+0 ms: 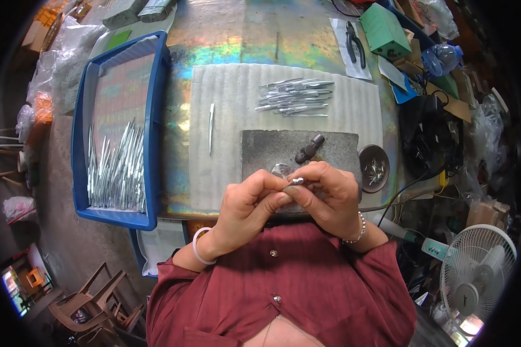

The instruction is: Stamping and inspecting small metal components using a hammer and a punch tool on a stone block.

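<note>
My left hand [252, 199] and my right hand [327, 194] meet in front of my chest, over the near edge of a dark grey block [266, 144]. Both have thumb and fingers pinched on a small shiny metal piece [297, 180]; most of it is hidden by the fingertips, so its full shape cannot be made out. Just beyond the fingers, on the block, lies a small dark hammer [310, 148]. Slim silvery tweezer-like pieces [295, 96] form a pile farther back on a white foam sheet [228, 87], and a single slim metal piece [211, 130] lies apart at its left.
At left stands a blue tray [162, 115] with many slim metal pieces. Right of the block is a round dark bowl [374, 168] of tiny metal parts. Pliers [355, 46], a green box [384, 32] and a plastic bottle [443, 59] lie back right; a fan [477, 277] stands lower right.
</note>
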Tool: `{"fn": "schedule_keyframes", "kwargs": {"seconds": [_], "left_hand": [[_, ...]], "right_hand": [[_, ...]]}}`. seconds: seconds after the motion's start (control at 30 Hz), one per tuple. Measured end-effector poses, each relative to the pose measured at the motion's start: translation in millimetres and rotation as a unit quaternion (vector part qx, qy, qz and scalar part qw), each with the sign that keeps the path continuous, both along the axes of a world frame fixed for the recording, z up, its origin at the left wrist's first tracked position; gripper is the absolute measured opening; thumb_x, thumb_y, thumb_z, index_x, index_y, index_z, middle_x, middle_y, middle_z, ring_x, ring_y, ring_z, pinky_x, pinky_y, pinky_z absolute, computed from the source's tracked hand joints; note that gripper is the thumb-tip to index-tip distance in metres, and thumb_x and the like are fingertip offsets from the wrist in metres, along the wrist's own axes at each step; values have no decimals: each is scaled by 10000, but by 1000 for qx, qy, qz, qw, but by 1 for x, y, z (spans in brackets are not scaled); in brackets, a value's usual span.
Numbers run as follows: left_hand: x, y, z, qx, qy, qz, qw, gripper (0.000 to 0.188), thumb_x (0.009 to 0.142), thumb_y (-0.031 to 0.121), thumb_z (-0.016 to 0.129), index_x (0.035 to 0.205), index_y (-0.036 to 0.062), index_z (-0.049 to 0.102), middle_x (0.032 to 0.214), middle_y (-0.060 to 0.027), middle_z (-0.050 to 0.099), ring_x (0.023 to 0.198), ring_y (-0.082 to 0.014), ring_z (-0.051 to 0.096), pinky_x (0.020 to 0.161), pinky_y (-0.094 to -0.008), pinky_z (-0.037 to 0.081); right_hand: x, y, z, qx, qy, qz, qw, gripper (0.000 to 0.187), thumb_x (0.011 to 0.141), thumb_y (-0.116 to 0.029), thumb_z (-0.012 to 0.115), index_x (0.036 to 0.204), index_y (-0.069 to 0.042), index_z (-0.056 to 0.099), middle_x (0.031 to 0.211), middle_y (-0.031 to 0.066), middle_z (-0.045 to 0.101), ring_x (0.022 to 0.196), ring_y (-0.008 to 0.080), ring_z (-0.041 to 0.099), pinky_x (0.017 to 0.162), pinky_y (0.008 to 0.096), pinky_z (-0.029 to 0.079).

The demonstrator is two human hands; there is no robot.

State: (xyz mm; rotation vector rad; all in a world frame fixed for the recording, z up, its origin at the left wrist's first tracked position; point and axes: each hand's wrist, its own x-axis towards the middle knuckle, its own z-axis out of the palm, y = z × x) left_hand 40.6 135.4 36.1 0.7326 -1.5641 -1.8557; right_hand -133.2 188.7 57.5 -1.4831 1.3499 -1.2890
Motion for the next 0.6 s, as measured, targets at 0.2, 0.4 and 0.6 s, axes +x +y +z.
{"fn": "schedule_keyframes", "kwargs": {"seconds": [0.2,0.4,0.6], "left_hand": [[0,2,0,-15,1,6,1000,106,878,23,629,971,-10,588,844,-72,682,780,-88,643,664,-226,509],[-1,1,0,-31,-6,1,1000,115,873,34,640,967,-7,589,815,-68,684,766,-82,646,655,-219,509],[0,6,-2,-31,3,8,999,115,866,33,649,953,-5,584,795,-69,681,744,-74,638,636,-211,499]], "right_hand": [[0,3,1,-15,10,11,1000,142,844,-12,661,963,32,597,777,64,622,586,60,564,513,190,439],[-1,4,1,-23,22,7,999,134,847,-25,666,954,24,603,770,76,624,560,68,554,496,195,429],[-1,5,4,-43,44,16,998,131,840,-30,675,942,18,609,772,80,635,565,75,557,497,202,430]]}}
